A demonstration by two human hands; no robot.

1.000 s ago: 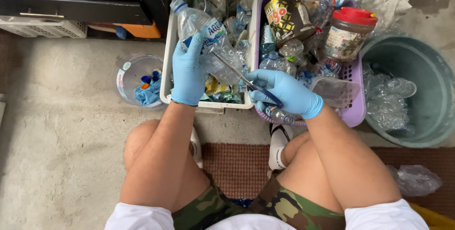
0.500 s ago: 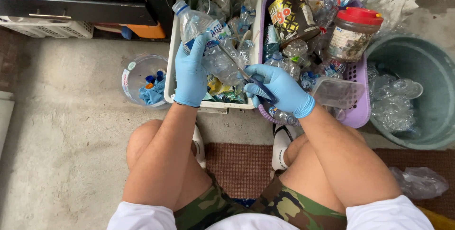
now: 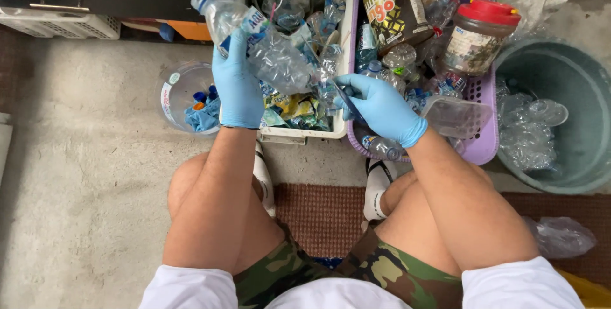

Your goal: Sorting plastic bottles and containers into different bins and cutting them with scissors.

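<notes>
Label-removal step: our left hand (image 3: 237, 86) grips a crushed clear plastic bottle (image 3: 267, 48) over the white bin (image 3: 299, 132); our right hand (image 3: 382, 108), closed on a thin blade (image 3: 349, 102), must next slit the label.

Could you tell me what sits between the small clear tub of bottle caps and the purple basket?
In the head view, the white crate of crumpled bottles and wrappers sits between them, with the left hand holding a clear plastic bottle above its near edge.

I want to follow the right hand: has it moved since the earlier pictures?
Yes. The right hand has moved left, off the purple basket rim toward the white basket, closer to the clear bottle.
</notes>
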